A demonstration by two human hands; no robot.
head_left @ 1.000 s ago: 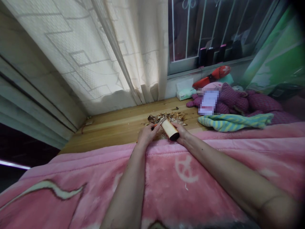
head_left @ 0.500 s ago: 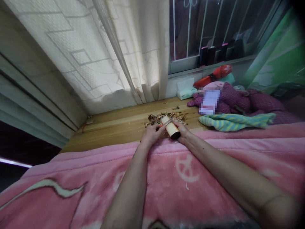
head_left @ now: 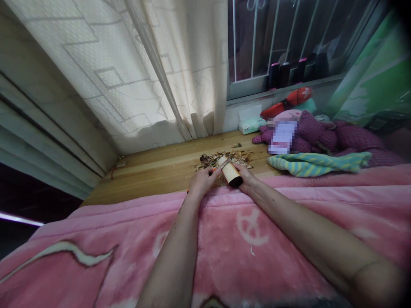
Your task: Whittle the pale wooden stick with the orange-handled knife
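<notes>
My left hand (head_left: 203, 181) is closed around the orange-and-black handle of a knife (head_left: 226, 163). Its thin blade lies across the upper side of a pale bamboo or wooden cylinder (head_left: 230, 172), which has a dark near end. On the cylinder's right side my right hand (head_left: 245, 177) grips it, with most of its fingers hidden behind. Beyond both hands, a heap of brown and pale shavings (head_left: 208, 161) is spread on the wooden surface (head_left: 154, 167).
A pink fleece blanket (head_left: 224, 239) covers the near side. To the right lie a striped cloth (head_left: 317, 164), a blurred phone-like rectangle (head_left: 284, 136) and a purple plush toy (head_left: 346, 139). A tissue pack (head_left: 251, 125) sits by the wall, near the curtain (head_left: 192, 68).
The knife and my left hand have shifted slightly toward the left along the cylinder. My right hand and the cylinder have barely moved.
</notes>
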